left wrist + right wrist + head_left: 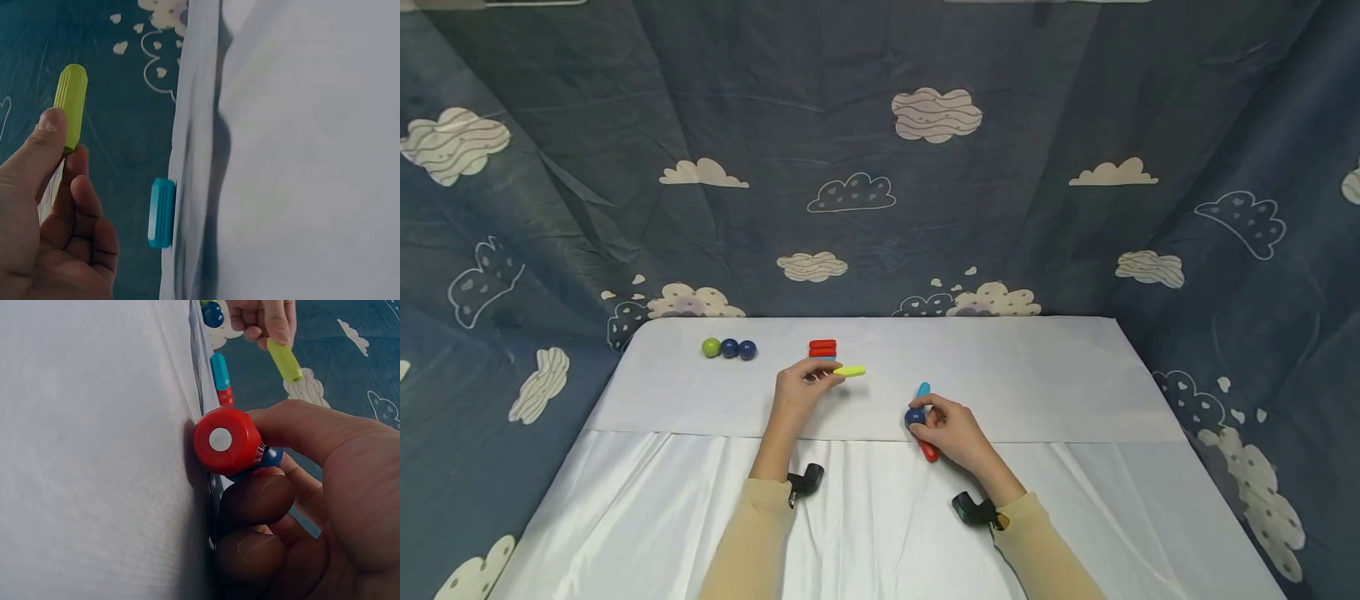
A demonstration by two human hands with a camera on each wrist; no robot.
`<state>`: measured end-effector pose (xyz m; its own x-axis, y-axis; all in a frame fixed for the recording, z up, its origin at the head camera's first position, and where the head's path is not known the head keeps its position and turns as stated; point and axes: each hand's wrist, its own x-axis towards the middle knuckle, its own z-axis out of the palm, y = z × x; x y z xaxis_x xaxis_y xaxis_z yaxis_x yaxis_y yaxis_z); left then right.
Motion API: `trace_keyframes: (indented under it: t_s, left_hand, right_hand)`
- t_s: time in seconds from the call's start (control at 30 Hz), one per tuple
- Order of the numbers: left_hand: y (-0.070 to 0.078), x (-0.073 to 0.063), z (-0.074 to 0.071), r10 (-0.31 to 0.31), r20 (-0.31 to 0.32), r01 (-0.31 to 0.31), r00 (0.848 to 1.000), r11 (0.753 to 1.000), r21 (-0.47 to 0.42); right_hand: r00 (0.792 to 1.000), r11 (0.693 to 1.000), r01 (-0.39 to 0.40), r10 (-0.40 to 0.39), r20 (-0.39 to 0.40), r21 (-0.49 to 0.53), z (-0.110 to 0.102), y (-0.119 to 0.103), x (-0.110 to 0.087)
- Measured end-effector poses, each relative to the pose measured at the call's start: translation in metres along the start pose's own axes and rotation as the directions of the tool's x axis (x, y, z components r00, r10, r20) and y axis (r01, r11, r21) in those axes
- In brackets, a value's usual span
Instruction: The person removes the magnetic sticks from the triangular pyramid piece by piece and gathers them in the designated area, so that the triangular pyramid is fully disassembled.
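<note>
My left hand (801,390) pinches a yellow-green ribbed rod (73,106) between thumb and finger, raised above the white table. Its free end points right in the head view. My right hand (953,429) grips a dark blue ball (914,418) near the middle of the table. A light blue rod (923,389) extends from the ball's far side and a red rod (928,451) from its near side, in one line. The red rod's end (220,439), with a pale round disc, faces the right wrist camera. The fingers partly hide the ball and rods.
Beyond my left hand lie red rods (822,343) side by side, with a light blue rod (161,212) in front. Farther left, a green ball (711,347) and two dark blue balls (738,349) form a row. A cloud-patterned curtain (1000,208) surrounds the table (1037,375).
</note>
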<state>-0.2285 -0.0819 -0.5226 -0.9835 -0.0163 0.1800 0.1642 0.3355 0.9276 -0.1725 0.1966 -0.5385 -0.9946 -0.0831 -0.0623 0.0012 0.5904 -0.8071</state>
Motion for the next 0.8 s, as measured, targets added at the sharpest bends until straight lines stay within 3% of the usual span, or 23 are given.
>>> trace_keyframes:
  t_s: [0.13,0.33,0.6,0.8]
  left_hand:
    - [-0.008,0.008,-0.009,-0.047,-0.032,0.047,0.998,0.999,-0.02]
    - [-0.018,0.016,-0.019,-0.114,-0.095,0.117,0.989,0.993,0.022]
    - [-0.031,0.021,-0.024,-0.142,-0.109,0.151,0.984,0.986,0.075]
    - [-0.036,0.024,-0.024,-0.129,-0.104,0.139,0.986,0.986,0.096]
  right_hand:
    - [1.0,1.0,0.008,-0.008,-0.001,-0.001,0.0,0.001,0.0]
    - [1.0,1.0,-0.002,0.002,-0.001,0.002,0.001,0.001,-0.001]
    - [1.0,1.0,-0.01,0.01,0.002,0.001,0.001,0.0,-0.001]
    - [1.0,1.0,-0.007,0.007,0.001,0.002,0.0,0.0,-0.002]
